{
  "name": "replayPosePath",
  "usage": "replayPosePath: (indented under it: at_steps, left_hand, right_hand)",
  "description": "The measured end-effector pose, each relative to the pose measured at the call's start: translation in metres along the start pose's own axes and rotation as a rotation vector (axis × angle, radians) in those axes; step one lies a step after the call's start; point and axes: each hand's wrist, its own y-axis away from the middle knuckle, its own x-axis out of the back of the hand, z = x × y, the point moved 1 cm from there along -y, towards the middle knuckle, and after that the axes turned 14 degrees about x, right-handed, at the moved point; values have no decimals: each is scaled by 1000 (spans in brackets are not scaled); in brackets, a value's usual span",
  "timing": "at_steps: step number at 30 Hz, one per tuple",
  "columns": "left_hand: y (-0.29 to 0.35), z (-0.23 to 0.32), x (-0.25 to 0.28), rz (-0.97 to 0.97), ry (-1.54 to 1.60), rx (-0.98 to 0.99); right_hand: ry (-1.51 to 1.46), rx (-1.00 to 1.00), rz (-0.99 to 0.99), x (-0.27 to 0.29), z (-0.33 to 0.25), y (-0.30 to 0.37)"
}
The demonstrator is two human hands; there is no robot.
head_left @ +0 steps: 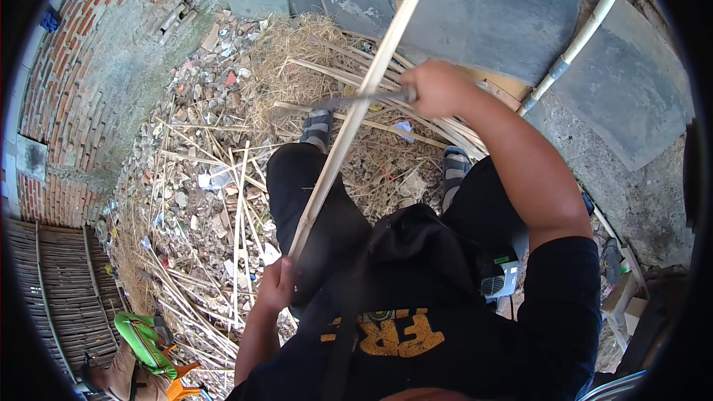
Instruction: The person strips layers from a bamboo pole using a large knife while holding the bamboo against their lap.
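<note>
A long, pale split bamboo strip [349, 130] slants up and away across my lap, its near end by my left thigh. My left hand [276, 284] is closed around that near end. In my right hand [440, 89], a knife [327, 104] is gripped by its handle, its long dark blade pointing left. The blade crosses the strip in its upper half; how deep it bites, if at all, cannot be made out. The strip's far end rises free beyond the blade.
Bamboo strips [238, 230] lie scattered over rubble ground at left, with more beyond my sandalled feet [317, 130]. Dry shavings [297, 59] pile up ahead. A brick wall [96, 67] stands left, grey panels [483, 15] and a pipe [572, 52] ahead. Another person [137, 356] sits lower left.
</note>
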Motion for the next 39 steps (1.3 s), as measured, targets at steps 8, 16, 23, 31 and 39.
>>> replayPosePath:
  at_steps: [8,16,23,31,39]
  left_hand:
    - [-8,-1,8,-75,94,107]
    - [-13,0,-10,140,-130,-103]
    - [-4,-3,-1,-2,89,33]
    - [-14,-7,-13,193,-157,-127]
    - [-13,-5,-4,92,-44,-80]
  right_hand:
    - [-23,-62,117,-3,13,1]
    - [-24,-9,123,-8,11,-9]
    - [77,-17,74,-2,-25,0]
    - [25,-81,173,-1,10,-7]
    - [202,147,108,-1,-37,2]
